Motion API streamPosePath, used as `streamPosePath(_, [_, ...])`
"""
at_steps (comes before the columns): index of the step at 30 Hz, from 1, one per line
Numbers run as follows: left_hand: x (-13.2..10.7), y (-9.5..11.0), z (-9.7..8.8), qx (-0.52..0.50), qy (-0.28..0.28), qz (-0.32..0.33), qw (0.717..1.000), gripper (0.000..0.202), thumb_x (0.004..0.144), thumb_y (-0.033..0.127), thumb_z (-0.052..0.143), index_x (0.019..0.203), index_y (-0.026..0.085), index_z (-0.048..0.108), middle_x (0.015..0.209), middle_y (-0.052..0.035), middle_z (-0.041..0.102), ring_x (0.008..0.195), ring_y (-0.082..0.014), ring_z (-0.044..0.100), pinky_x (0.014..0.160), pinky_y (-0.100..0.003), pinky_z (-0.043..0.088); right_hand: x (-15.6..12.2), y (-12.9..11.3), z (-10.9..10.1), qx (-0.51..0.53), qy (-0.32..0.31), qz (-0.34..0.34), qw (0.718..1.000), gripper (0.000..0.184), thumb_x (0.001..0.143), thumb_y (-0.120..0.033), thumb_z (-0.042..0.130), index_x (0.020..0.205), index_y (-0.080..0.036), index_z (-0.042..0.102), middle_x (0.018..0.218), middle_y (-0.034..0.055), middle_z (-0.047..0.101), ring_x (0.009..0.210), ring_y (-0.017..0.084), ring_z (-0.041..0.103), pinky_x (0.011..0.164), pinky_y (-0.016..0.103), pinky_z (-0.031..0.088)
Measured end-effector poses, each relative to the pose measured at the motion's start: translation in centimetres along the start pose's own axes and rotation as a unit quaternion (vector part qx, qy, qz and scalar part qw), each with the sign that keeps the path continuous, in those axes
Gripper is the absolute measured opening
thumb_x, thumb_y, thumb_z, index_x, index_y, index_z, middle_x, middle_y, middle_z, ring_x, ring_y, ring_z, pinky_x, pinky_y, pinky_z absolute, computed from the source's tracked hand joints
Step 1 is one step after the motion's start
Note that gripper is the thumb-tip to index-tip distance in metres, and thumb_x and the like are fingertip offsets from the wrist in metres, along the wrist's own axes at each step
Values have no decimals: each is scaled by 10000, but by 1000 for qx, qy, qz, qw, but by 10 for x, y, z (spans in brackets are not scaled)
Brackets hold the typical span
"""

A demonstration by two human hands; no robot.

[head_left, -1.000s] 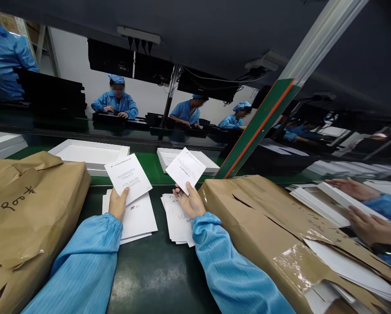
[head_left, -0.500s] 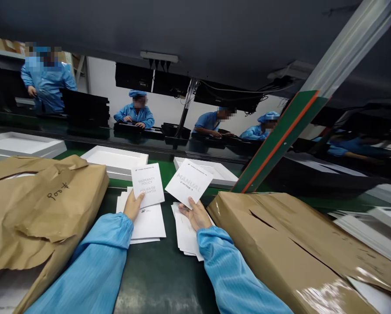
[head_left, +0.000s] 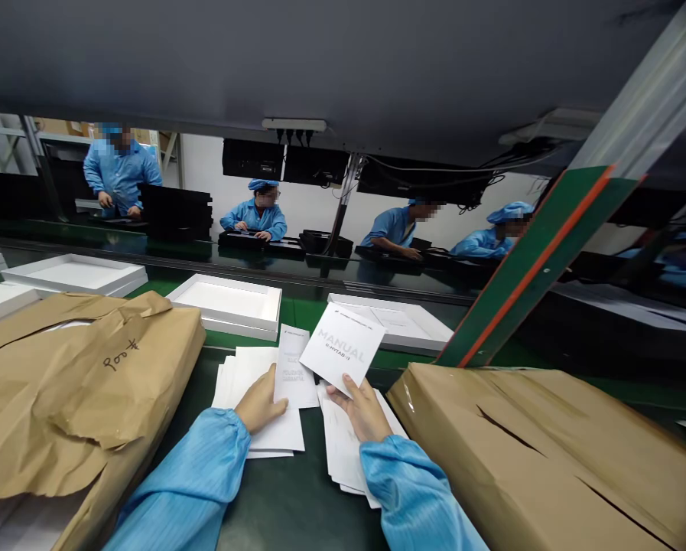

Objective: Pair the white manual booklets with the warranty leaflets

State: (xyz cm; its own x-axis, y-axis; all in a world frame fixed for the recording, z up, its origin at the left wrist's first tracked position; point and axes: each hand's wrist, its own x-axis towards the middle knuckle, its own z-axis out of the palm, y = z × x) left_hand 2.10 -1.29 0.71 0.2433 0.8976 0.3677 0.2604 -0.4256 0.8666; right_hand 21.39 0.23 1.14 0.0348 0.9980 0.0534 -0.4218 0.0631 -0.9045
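In the head view, my left hand (head_left: 262, 402) is closed on a white warranty leaflet (head_left: 294, 371) with grey lettering. The leaflet's upper right edge lies behind the corner of a white manual (head_left: 343, 343). My right hand (head_left: 369, 409) pinches this manual by its lower edge, thumb on the front, and holds it tilted. Beneath my left hand is a loose stack of white leaflets (head_left: 282, 436) on the dark green work surface (head_left: 297, 497). Another stack of white booklets (head_left: 339, 451) lies under my right hand, partly hidden by it.
Torn brown paper packages flank my arms, one at left (head_left: 90, 375) and one at right (head_left: 526, 436). Behind the stacks stand open white box trays (head_left: 225, 302) (head_left: 403, 321) on a green strip. A green post (head_left: 526, 268) slants up at right. Co-workers in blue sit or stand beyond.
The warranty leaflet has turned and moved right, so its edge now overlaps behind the manual. Both hands keep hold of their papers. The whole view has shifted slightly.
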Motion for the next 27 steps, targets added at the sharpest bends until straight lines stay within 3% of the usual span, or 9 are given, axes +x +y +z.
streamPosePath(3, [1,-2,-4,-3,11,-11,1000,445,588,130,495,1024,173,419,974,-66,552,896,-198,509,796,-315,366,-1,0,1,-1,-1,1,1000,282,592,-307,612,845,-213,531,772,-11,599,540,108,533,615,322,453])
streamPosePath(5, [1,-4,-5,-1,41,-38,998,311,645,171,451,956,176,437,754,-29,600,700,-167,566,692,-295,411,-2,-1,2,-2,2,0,1000,286,597,-307,609,855,-213,530,769,-13,596,542,104,531,613,316,454])
streamPosePath(7, [1,-6,-6,-10,58,-63,996,225,701,218,398,921,180,424,487,45,533,459,-125,531,548,-254,420,-3,-2,3,-3,3,-1,1000,294,598,-306,607,867,-216,528,773,-12,593,543,102,529,615,314,454])
streamPosePath(9, [1,-6,-5,-42,64,-83,994,219,728,253,368,935,185,390,414,83,470,333,-89,464,426,-205,380,-4,-3,4,-5,0,2,1000,306,595,-306,608,876,-217,527,786,-7,593,545,104,530,623,321,453])
streamPosePath(12, [2,-4,-6,-100,78,-101,987,262,723,285,390,962,186,351,547,53,530,344,-65,485,364,-167,336,-4,-3,5,-15,-3,5,1000,305,593,-315,606,869,-212,529,779,-3,594,547,106,529,623,325,453])
streamPosePath(15, [3,-1,-8,-142,88,-108,980,265,719,291,406,946,165,352,564,33,542,414,-74,529,413,-171,366,-4,-2,5,-46,-19,-8,999,290,605,-335,589,856,-204,527,728,-9,592,491,87,502,531,281,447])
streamPosePath(20, [4,0,-11,-187,100,-113,971,276,714,284,416,956,168,352,748,-25,576,470,-69,554,442,-177,388,-2,1,4,-104,-25,-39,993,313,604,-373,570,852,-190,516,700,-2,592,397,59,439,316,183,305])
streamPosePath(23, [4,-1,-12,-199,95,-113,969,299,709,290,425,974,179,344,898,-58,550,494,-64,562,458,-181,397,-1,2,4,-115,-19,-41,992,323,603,-377,570,847,-176,505,700,5,595,391,59,441,304,176,287])
streamPosePath(27, [5,-3,-11,-197,93,-117,969,302,708,289,429,976,180,339,960,-76,521,519,-68,570,475,-187,406,1,6,2,-146,-10,-45,988,336,613,-382,563,848,-152,492,506,-25,563,363,69,444,318,176,308])
